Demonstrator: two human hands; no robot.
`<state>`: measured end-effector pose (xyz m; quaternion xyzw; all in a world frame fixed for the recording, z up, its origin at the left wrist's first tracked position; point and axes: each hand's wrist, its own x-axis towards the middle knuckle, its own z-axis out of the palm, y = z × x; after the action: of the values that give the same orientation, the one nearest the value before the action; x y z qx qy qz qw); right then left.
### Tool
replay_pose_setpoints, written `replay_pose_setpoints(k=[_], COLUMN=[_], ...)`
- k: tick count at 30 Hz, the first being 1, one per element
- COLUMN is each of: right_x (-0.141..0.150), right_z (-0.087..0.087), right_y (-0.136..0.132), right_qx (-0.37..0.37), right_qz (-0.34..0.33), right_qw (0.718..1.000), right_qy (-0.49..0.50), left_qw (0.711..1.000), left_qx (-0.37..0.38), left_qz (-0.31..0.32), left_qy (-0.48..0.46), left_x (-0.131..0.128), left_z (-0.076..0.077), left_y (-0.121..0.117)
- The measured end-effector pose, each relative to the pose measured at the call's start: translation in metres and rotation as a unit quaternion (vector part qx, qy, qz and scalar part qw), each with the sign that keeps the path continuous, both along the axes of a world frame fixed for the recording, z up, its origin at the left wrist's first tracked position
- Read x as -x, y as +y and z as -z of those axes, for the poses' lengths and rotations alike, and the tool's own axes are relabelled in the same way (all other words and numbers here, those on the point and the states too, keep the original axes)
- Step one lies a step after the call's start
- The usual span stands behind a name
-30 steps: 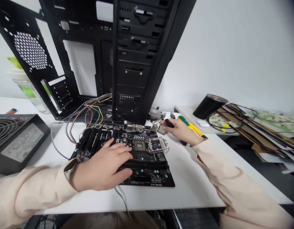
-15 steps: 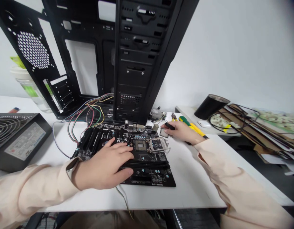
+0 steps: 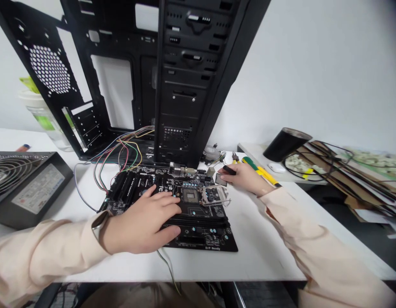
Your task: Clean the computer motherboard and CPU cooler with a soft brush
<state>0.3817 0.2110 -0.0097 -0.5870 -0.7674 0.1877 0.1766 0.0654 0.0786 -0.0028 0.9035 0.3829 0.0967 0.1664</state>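
A black motherboard (image 3: 213,235) lies on the table. My left hand (image 3: 146,220) rests over its left and middle part, palm down with the fingers spread. To the right of those fingertips is the bare processor socket (image 3: 190,195), its metal load frame (image 3: 217,195) swung open to the right. My right hand (image 3: 241,175) is at the board's far right corner, fingers pinched on a short black pen-like tool (image 3: 228,170). A small grey square chip (image 3: 221,179), which looks like a processor, is just under that hand. Whether the tool touches it, I cannot tell.
A black computer case (image 3: 185,107) stands behind the board, with coloured wires (image 3: 120,145) trailing out. A power supply (image 3: 34,188) sits at left. Yellow-handled tools (image 3: 266,175), a small fan (image 3: 211,152), a black cylinder (image 3: 286,143) and stacked cardboard (image 3: 329,171) are at right.
The view has shifted slightly. The grey chip under my right hand looks darker and differently angled, while both hands hold nearly the same places.
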Motion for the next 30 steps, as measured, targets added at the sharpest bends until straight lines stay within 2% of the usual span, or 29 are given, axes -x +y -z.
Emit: replay_pose_setpoints(k=[14,23,30], right_x=[0.002,0.005,0.006], right_z=[0.001,-0.003,-0.007], right_y=[-0.004,-0.008,-0.014], right_qx=[-0.007,-0.060,-0.102], right_qz=[-0.017,-0.037,-0.113], right_qw=[1.000,0.995,0.980], right_qy=[-0.006,-0.067,-0.131], left_qw=[1.000,1.000,0.999], left_qx=[-0.013,-0.019,-0.027], left_qz=[0.007,0.013,0.016], left_qy=[-0.004,-0.009,-0.006], left_x=[-0.001,-0.001,0.001], left_z=[-0.003,0.000,0.000], left_y=[-0.001,0.000,0.000])
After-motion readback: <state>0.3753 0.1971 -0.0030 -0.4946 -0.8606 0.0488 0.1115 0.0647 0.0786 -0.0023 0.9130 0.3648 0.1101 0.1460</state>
